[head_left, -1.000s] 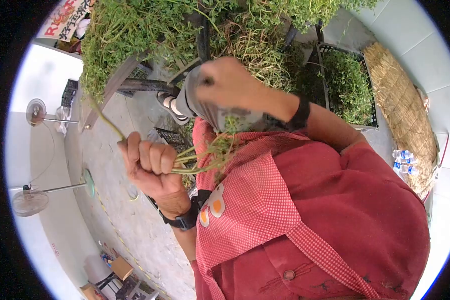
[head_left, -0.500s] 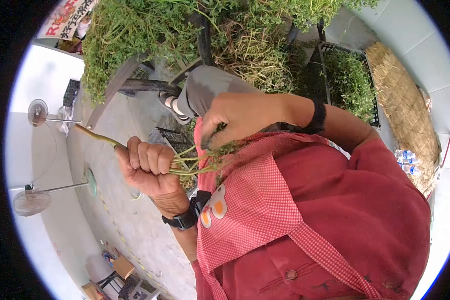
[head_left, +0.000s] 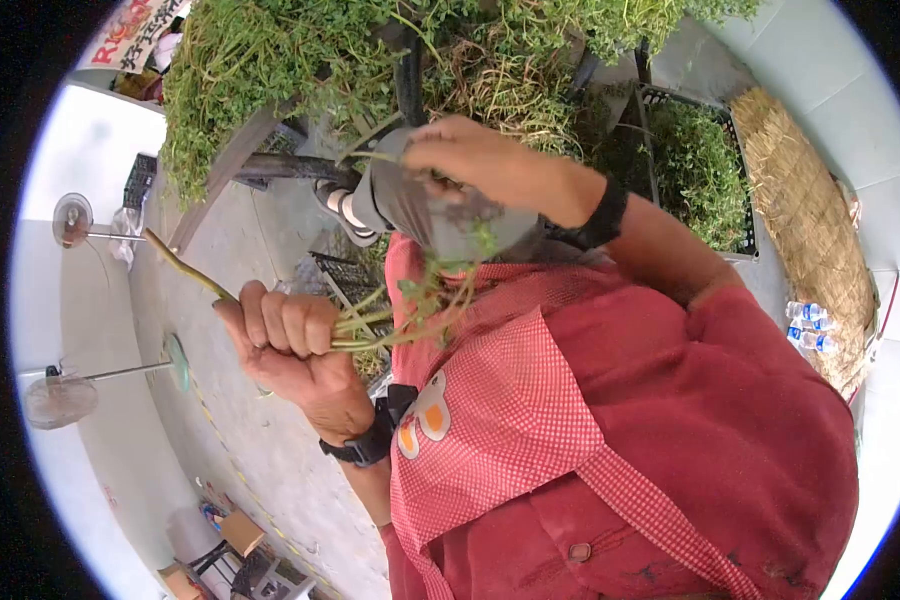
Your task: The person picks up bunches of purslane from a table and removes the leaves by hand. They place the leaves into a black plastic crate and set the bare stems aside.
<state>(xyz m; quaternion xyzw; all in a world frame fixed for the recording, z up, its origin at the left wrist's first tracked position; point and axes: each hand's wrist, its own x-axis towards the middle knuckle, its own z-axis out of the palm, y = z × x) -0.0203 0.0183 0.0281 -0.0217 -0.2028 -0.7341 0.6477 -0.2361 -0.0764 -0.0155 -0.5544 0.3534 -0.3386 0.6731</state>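
Those stems (head_left: 363,346) are clenched in the left hand (head_left: 295,335), leafy ends over the red apron (head_left: 500,430). The right hand (head_left: 470,165) has just swung away from them, blurred fingers pinching a pale stalk (head_left: 375,156), so the left grips alone.

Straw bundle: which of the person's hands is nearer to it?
Right. In the picture, the right hand is left of the straw bundle; the left hand is farther left and lower.
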